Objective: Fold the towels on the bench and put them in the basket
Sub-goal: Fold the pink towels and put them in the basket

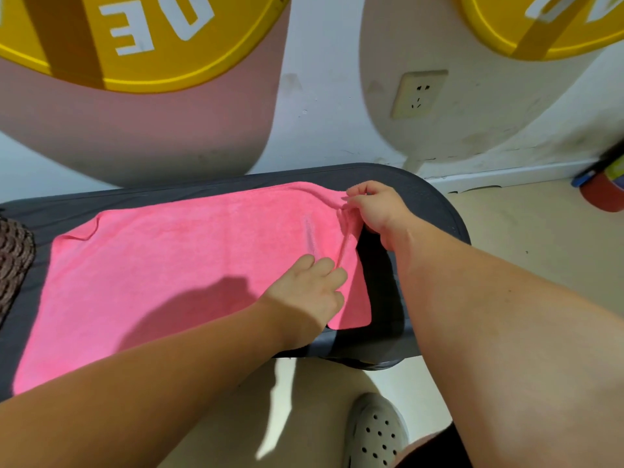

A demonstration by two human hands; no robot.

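Note:
A pink towel (175, 265) lies spread out flat on the dark grey bench (422, 194), covering most of its top. My right hand (371, 207) pinches the towel's far right corner and lifts a fold of it off the bench. My left hand (310, 292) rests on the towel near its right edge, with its fingers bent onto the cloth. A dark woven basket (13, 258) shows partly at the left edge of the bench.
Behind the bench, two large rounded shapes with yellow tops lean on a white wall that has a socket (418, 92). Red and blue things (604, 187) sit on the floor at right. My shoe (374, 430) is under the bench's near edge.

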